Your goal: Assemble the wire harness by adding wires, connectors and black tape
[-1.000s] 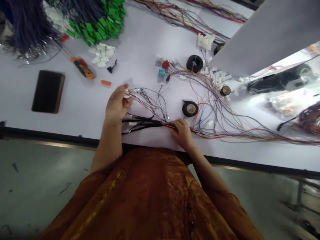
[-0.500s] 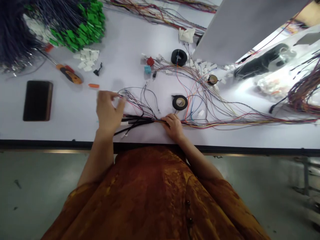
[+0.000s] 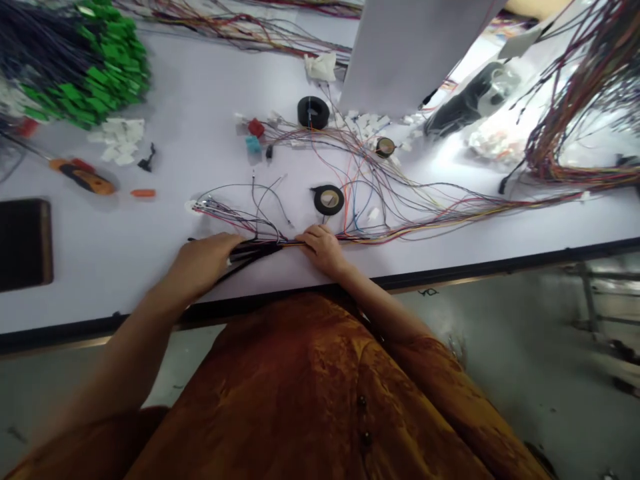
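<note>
Your left hand [image 3: 203, 260] has dropped from the fanned wire ends [image 3: 210, 207] to the black-taped bundle [image 3: 260, 250] near the table's [image 3: 165, 80] front edge, lower centre of frame, fingers closed over it. Your right hand [image 3: 323, 248] pins the same bundle where the coloured wires [image 3: 450, 220] leave. Pull leftward and those loose wires could snag the tape roll [image 3: 329, 199].

A tape roll [image 3: 329, 199] lies behind the wire bundle [image 3: 265, 249].

Left hand [image 3: 203, 261] dropped connector end, moved down onto black wires [image 3: 255, 250].
</note>
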Action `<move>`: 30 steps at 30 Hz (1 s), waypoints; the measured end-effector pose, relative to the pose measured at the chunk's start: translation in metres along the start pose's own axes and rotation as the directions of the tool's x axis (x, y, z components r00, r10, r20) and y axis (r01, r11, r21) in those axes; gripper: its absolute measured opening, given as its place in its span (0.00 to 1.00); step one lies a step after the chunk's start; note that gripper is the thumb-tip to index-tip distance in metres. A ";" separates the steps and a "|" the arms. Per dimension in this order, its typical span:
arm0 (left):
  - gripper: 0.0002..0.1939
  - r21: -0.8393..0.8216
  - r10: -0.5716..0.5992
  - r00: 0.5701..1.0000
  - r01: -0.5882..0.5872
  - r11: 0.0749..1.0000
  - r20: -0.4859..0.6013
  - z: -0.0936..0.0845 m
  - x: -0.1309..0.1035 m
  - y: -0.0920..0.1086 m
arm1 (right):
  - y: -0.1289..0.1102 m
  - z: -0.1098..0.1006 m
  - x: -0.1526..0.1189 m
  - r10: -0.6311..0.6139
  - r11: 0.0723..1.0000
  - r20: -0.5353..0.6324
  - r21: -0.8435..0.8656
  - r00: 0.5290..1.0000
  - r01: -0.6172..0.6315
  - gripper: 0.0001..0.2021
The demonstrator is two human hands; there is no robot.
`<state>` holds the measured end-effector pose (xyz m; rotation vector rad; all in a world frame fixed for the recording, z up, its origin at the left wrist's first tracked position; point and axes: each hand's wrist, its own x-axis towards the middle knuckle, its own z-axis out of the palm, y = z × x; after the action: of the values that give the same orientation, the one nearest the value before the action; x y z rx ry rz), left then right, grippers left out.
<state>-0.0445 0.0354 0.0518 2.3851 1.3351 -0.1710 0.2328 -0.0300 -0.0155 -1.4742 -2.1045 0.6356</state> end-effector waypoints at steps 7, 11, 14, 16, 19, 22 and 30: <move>0.22 0.117 -0.014 1.000 0.013 0.993 0.014 -0.009 -0.008 0.009 | 0.013 -0.061 -0.037 0.207 0.976 -0.306 0.126 0.929 -0.176 0.11; 0.19 -0.055 0.042 0.984 -0.052 0.997 -0.174 -0.019 -0.006 0.034 | 0.033 -0.095 -0.058 0.325 0.946 -0.345 0.138 0.881 -0.295 0.08; 0.14 -0.352 0.178 0.965 -0.238 0.905 -0.195 -0.016 0.014 0.073 | 0.037 -0.095 -0.053 0.369 0.930 -0.272 0.101 0.889 -0.354 0.08; 0.12 -0.526 0.270 0.951 -0.309 0.793 -0.151 -0.007 0.037 0.102 | 0.034 -0.088 -0.042 0.441 0.896 -0.214 0.039 0.872 -0.443 0.08; 0.10 -0.687 0.286 0.947 -0.307 0.659 -0.149 0.009 0.075 0.135 | 0.030 -0.076 -0.027 0.558 0.817 -0.164 -0.062 0.814 -0.573 0.07; 0.08 -0.788 0.223 0.972 -0.195 0.585 -0.075 0.023 0.105 0.153 | 0.032 -0.072 -0.024 0.563 0.821 -0.167 -0.004 0.809 -0.571 0.03; 0.08 -0.942 0.129 0.981 0.096 0.321 0.143 0.041 0.138 0.175 | 0.046 -0.071 -0.043 0.546 0.797 -0.208 0.428 0.812 -0.427 0.03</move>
<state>0.1805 0.0473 0.0234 1.2691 0.8739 0.3311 0.3228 -0.0496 0.0051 -1.7716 -1.2608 0.8509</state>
